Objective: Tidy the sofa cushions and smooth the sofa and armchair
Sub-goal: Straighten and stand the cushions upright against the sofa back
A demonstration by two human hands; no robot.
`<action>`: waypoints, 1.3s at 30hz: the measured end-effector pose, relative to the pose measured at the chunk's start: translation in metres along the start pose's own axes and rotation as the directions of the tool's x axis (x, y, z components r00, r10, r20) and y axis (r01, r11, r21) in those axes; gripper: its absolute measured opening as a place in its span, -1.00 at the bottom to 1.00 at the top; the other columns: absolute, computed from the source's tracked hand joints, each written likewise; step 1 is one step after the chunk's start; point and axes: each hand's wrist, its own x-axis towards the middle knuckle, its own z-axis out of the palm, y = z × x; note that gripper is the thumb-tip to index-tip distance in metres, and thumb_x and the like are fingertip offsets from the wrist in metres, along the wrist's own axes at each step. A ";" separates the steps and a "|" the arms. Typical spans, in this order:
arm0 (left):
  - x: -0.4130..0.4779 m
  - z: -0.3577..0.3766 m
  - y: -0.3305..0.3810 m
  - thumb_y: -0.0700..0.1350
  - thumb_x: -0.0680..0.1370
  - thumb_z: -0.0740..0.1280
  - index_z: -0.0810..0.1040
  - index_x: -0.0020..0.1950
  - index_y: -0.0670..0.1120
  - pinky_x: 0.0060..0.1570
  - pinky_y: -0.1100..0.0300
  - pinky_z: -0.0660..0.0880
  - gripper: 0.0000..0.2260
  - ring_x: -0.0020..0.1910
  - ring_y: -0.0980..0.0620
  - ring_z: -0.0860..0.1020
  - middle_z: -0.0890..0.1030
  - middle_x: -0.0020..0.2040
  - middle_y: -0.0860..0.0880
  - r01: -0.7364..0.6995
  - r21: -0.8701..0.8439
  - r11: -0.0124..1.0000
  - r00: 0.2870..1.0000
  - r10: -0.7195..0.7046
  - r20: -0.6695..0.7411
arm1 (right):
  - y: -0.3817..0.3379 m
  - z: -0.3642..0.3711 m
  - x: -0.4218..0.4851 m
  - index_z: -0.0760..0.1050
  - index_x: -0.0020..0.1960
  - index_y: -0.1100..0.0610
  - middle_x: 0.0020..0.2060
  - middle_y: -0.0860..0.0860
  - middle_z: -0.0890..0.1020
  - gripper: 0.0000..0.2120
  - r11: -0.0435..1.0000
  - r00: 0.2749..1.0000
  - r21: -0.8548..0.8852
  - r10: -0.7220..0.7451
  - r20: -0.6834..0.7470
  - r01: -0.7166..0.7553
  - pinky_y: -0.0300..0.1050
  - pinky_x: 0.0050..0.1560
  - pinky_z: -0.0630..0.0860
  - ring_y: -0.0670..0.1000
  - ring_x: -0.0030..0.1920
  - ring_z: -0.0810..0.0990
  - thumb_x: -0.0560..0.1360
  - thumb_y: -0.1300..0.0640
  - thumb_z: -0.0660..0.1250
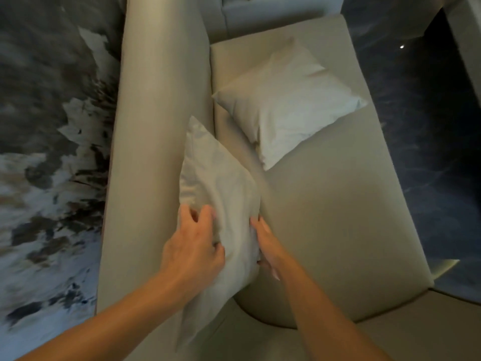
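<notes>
A pale cream cushion (216, 183) stands on edge against the beige sofa's backrest (156, 126). My left hand (194, 246) grips its left face, fingers pressed into the fabric. Its right side is held by my right hand (266, 246), whose fingertips are partly hidden in the folds. A second cream cushion (286, 102) lies flat and turned diamond-wise on the sofa seat (338, 204), further along and apart from both hands.
A marbled grey and white wall or floor surface (52, 152) runs behind the backrest on the left. Dark glossy floor (429, 139) lies beyond the seat's front edge on the right. Another beige seat section (390, 334) adjoins at the lower right.
</notes>
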 end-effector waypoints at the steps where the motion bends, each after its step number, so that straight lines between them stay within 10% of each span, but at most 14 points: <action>1: 0.009 -0.004 0.009 -0.04 0.39 0.42 0.29 0.09 0.10 -0.35 0.11 0.38 -0.62 -0.35 0.05 0.38 0.22 -0.02 0.05 -0.030 0.016 0.999 1.000 0.030 0.002 | -0.011 -0.008 -0.007 0.07 0.58 -0.19 0.51 -0.05 0.32 -0.40 1.000 1.000 -0.026 0.017 0.013 -0.017 0.26 0.40 0.31 0.15 0.44 0.35 0.59 -0.25 0.14; 8: 0.133 -0.014 0.101 -0.02 0.39 0.41 0.49 0.02 -0.01 -0.02 -0.02 0.58 -0.75 0.00 -0.20 0.61 0.64 0.04 -0.16 0.169 -0.297 0.940 0.976 -0.117 0.184 | -0.145 -0.078 -0.016 0.57 0.08 0.06 0.15 0.21 0.63 -0.83 0.897 0.965 -0.400 -0.245 -0.094 0.189 0.08 0.12 0.51 0.17 0.06 0.59 0.58 0.06 0.24; 14: 0.274 0.028 0.130 -0.01 0.45 0.35 0.37 0.30 -0.08 0.11 -0.09 0.55 -0.55 0.15 -0.29 0.53 0.48 0.25 -0.19 0.198 -0.380 0.903 0.980 -0.170 0.106 | -0.259 -0.144 0.025 0.47 0.36 0.02 0.26 0.11 0.60 -0.60 0.547 0.808 -0.816 -0.558 -0.190 0.186 -0.17 0.05 0.38 0.12 0.11 0.56 0.54 0.01 0.31; 20: 0.374 0.108 0.099 0.29 0.37 0.46 -0.18 0.58 0.20 0.32 -0.10 0.33 0.01 0.39 -0.34 0.33 0.08 0.51 -0.34 0.331 -0.461 0.824 0.944 -0.288 0.163 | -0.312 -0.177 0.139 0.14 0.55 -0.19 0.53 0.15 0.28 -0.23 0.344 0.710 -0.938 -0.672 -0.212 0.045 0.18 0.40 0.30 0.25 0.46 0.31 0.45 -0.28 0.38; 24: 0.408 0.164 0.066 0.21 0.32 0.53 -0.26 0.53 0.32 0.39 -0.14 0.25 0.09 0.47 -0.30 0.23 0.09 0.52 -0.34 0.264 -0.541 0.798 0.965 -0.215 0.152 | -0.300 -0.194 0.230 -0.02 0.52 -0.38 0.60 0.06 -0.08 -0.08 0.492 0.679 -0.870 -0.631 -0.374 -0.022 0.40 0.47 0.09 0.34 0.54 -0.02 0.31 -0.41 0.40; 39: 0.408 0.099 0.080 -0.03 0.42 0.52 -0.01 0.56 0.26 0.35 -0.08 0.32 -0.09 0.35 -0.33 0.28 0.05 0.45 -0.22 0.100 -0.277 0.956 0.995 -0.091 0.043 | -0.237 -0.173 0.225 0.15 0.49 -0.34 0.46 0.11 0.27 -0.18 0.799 0.595 -0.588 -0.535 -0.601 0.125 0.29 0.33 0.39 0.32 0.36 0.36 0.35 -0.20 0.49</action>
